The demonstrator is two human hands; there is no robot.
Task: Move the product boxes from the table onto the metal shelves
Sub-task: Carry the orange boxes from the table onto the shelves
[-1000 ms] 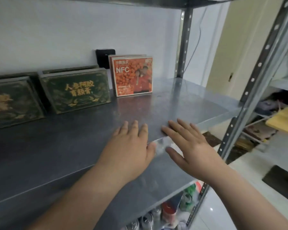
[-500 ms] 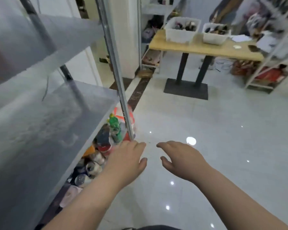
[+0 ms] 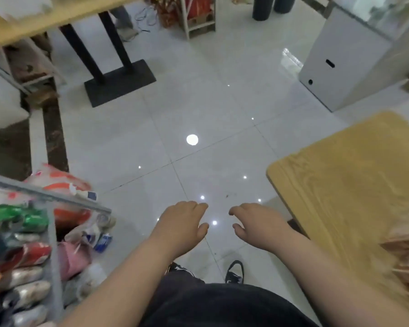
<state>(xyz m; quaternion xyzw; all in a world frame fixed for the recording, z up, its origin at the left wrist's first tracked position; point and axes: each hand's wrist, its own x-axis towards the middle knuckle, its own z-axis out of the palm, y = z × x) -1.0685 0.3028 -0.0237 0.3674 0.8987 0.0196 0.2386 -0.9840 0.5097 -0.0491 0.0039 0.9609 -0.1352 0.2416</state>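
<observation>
Both of my hands hover empty over the tiled floor, palms down and fingers loosely bent. My left hand (image 3: pixel 183 223) is at centre, my right hand (image 3: pixel 255 224) just beside it. A light wooden table (image 3: pixel 340 175) fills the right side. At its lower right edge lie blurred brownish product boxes (image 3: pixel 404 258), well to the right of my right hand. The corner of the metal shelf (image 3: pixel 52 199) shows at the lower left, left of my left hand. The boxes standing on the shelf are out of view.
Bottles, cans and bags (image 3: pixel 21 251) crowd the floor under the shelf at lower left. A second wooden table (image 3: pixel 33 22) on a black pedestal base (image 3: pixel 119 82) stands at upper left. A white cabinet (image 3: pixel 340 60) stands at upper right. Open tiled floor (image 3: pixel 198 109) lies between them.
The view has swung from the shelf with its boxes to the right and down to the floor and table. Both hands left the shelf surface and now hang free over the floor.
</observation>
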